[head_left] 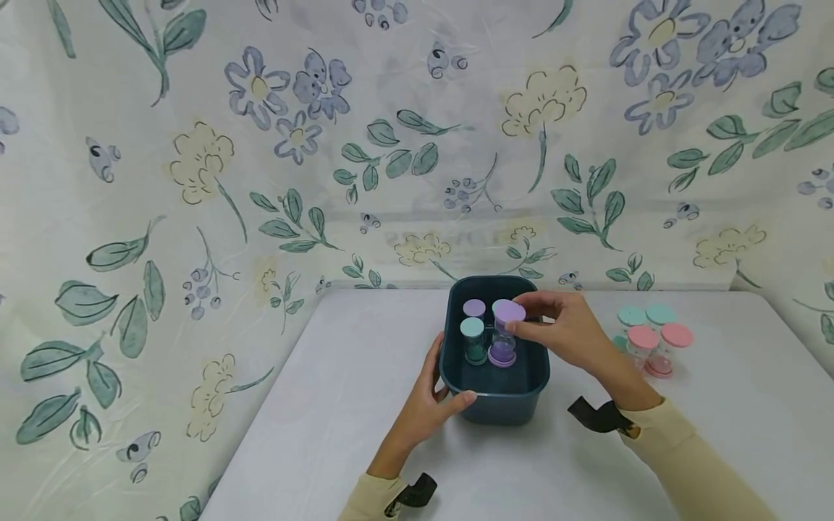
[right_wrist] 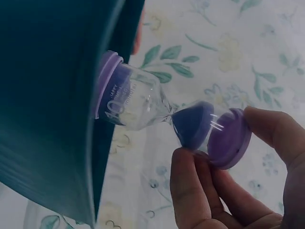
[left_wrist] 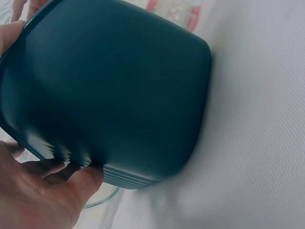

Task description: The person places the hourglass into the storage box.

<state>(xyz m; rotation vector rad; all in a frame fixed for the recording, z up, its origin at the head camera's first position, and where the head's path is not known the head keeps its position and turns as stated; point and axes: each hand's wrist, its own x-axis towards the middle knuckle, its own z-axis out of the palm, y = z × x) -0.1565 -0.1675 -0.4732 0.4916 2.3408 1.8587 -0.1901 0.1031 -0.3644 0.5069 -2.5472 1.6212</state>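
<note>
In the head view my right hand [head_left: 576, 336] pinches the purple cap of a sand timer [head_left: 510, 312] over the dark teal bin [head_left: 502, 409]. Seen from the right wrist, thumb and fingertips grip one end of this glass timer [right_wrist: 143, 100], which holds purple sand and has a "10" printed on it; its other end is partly behind the bin wall [right_wrist: 47, 109]. My left hand [head_left: 423, 405] holds the bin at its near left corner, thumb at the front rim, fingers along the ribbed side. Inside stand a green-capped timer [head_left: 472, 340] and a purple-capped one [head_left: 474, 308].
To the right of the bin, several more sand timers stand grouped on the white table [head_left: 313, 434], with pink caps [head_left: 643, 338] in front and mint caps [head_left: 661, 314] behind. A floral-patterned cloth [head_left: 391, 210] hangs behind the table.
</note>
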